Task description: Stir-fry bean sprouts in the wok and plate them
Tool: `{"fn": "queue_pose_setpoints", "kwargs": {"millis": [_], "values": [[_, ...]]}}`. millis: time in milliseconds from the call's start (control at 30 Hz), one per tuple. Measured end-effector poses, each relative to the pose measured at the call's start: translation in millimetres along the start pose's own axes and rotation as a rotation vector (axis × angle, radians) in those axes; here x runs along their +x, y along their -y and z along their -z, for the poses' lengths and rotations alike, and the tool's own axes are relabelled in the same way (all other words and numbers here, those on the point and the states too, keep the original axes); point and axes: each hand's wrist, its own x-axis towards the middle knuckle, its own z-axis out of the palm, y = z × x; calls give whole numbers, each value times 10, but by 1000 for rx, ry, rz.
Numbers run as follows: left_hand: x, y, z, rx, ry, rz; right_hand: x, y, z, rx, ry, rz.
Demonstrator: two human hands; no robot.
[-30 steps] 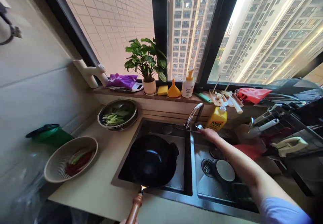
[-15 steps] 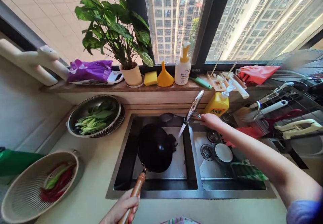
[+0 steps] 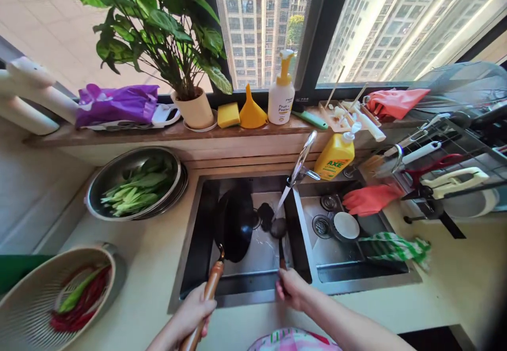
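My left hand (image 3: pixel 195 311) is wrapped round the wooden handle of a black wok (image 3: pixel 233 227). The wok is tipped steeply on its side within the left sink basin. My right hand (image 3: pixel 292 287) is closed on the handle of a dark ladle (image 3: pixel 278 228), whose bowl is under or beside the running water. Between wok and ladle, a black scrubber (image 3: pixel 266 215) lies on the basin floor near the drain. The chrome faucet (image 3: pixel 304 153) runs a stream into this basin.
A white bowl (image 3: pixel 346 226), pink rubber gloves (image 3: pixel 370 199) and a green checked cloth (image 3: pixel 396 248) are at the right basin. A yellow AXE bottle (image 3: pixel 335 157) stands behind. Left are leafy greens (image 3: pixel 138 185) in a metal bowl and a basket (image 3: pixel 24 309) with peppers.
My right hand, with the ladle, has come from the faucet lever down to the basin's front. The wok has tipped further onto its side, away from the scrubber. The view has shifted.
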Motion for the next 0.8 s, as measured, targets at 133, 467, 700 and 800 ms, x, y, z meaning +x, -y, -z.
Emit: {"fn": "queue_pose_setpoints", "kwargs": {"millis": [133, 467, 700, 800], "values": [[197, -31, -38, -112, 94, 13, 186, 338, 108, -45, 29, 126], [502, -315, -320, -316, 249, 94, -168, 276, 984, -259, -62, 305], [320, -310, -433, -352, 210, 144, -364, 283, 917, 148, 65, 183], [230, -319, -368, -322, 186, 181, -162, 429, 685, 212, 84, 160]]}}
